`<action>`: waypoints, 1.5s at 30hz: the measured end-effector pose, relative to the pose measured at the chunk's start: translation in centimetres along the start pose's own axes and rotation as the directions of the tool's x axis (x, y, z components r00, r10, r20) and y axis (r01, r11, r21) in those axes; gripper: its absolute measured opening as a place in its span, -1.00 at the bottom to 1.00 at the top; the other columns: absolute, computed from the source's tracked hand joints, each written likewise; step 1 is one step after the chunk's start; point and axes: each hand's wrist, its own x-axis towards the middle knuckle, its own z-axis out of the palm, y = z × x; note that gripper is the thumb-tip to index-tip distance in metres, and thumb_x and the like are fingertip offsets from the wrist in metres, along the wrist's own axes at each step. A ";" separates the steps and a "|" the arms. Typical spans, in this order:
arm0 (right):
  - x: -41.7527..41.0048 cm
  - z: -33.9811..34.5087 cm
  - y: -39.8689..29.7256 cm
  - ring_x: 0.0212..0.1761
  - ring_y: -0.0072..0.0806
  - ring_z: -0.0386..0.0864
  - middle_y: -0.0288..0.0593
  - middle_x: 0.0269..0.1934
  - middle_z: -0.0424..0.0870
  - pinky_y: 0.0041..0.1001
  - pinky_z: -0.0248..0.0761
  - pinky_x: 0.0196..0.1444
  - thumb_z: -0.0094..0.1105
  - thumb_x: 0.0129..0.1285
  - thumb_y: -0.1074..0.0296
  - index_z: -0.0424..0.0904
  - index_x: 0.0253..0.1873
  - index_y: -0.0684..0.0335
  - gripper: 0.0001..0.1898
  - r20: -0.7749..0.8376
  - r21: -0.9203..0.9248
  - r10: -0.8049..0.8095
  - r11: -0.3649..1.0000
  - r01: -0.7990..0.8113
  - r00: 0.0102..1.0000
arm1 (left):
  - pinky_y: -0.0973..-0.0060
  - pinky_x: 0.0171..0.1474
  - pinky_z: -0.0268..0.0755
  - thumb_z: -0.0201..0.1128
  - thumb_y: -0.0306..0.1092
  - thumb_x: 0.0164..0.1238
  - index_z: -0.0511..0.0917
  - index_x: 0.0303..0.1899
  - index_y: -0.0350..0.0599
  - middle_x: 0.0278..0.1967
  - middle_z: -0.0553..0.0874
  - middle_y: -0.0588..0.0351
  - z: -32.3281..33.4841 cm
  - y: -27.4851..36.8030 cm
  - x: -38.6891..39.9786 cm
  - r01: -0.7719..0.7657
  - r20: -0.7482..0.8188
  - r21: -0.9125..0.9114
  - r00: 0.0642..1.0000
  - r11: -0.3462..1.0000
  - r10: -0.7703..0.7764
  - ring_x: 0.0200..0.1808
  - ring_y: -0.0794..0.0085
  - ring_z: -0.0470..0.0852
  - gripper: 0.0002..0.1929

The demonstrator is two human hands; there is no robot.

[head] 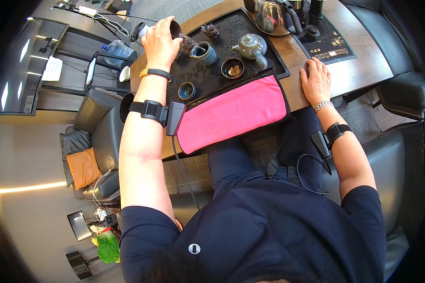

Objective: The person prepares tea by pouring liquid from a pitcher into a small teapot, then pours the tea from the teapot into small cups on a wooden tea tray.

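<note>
My left hand (161, 44) grips a small dark cup (175, 29), tilted sideways, and clear liquid runs from it into a blue-glazed pitcher (207, 55) on the black tea tray (200, 85). Right of the pitcher stand a grey-blue glazed teapot (250, 46) and a dark bowl (232, 68) with something brown inside. A small blue-glazed cup (186, 91) sits near the tray's front left. My right hand (316, 79) rests palm down on the wooden table (290, 83), its fingertips close to the black cooktop panel. A folded pink towel (233, 113) lies along the table's front edge.
A glass kettle (272, 17) stands behind the teapot, beside the black cooktop panel (327, 40). A dark figurine (210, 31) is at the tray's back. Dark leather chairs (372, 32) border the table. A cable hangs from the device on my left forearm.
</note>
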 end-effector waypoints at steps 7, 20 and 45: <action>-0.1 -0.1 -0.1 0.45 -0.15 0.36 -0.10 0.35 0.49 -0.15 0.13 0.49 0.18 0.40 0.14 0.49 0.23 0.20 -0.60 -0.014 0.013 -0.001 1.000 0.001 1.000 | 0.12 0.23 0.41 0.59 -0.25 -0.01 0.56 0.27 0.17 0.17 0.70 0.18 -1.3 0.3 0.9 -0.121 -0.122 0.099 0.984 0.988 0.132 0.21 0.17 0.60 -0.31; 0.1 -0.1 0.0 0.46 -0.14 0.36 -0.08 0.36 0.50 -0.15 0.15 0.48 0.18 0.40 0.11 0.50 0.24 0.19 -0.59 0.016 -0.001 -0.004 1.000 0.004 1.000 | 0.24 0.28 0.49 0.60 -0.06 0.01 0.61 0.15 -0.11 0.11 0.67 -0.08 2.8 0.7 -6.1 0.383 0.307 -0.334 0.908 0.861 -0.285 0.20 0.12 0.65 -0.35; 0.0 0.1 0.1 0.47 -0.16 0.35 -0.12 0.38 0.49 -0.14 0.17 0.47 0.17 0.41 0.10 0.50 0.25 0.18 -0.58 0.023 -0.040 -0.009 0.999 0.010 1.000 | 0.15 0.46 0.29 0.55 0.19 0.05 0.45 0.38 -0.17 0.31 0.58 -0.15 5.0 7.6 -12.0 0.117 0.346 -0.337 0.938 0.934 0.008 0.39 0.04 0.49 -0.08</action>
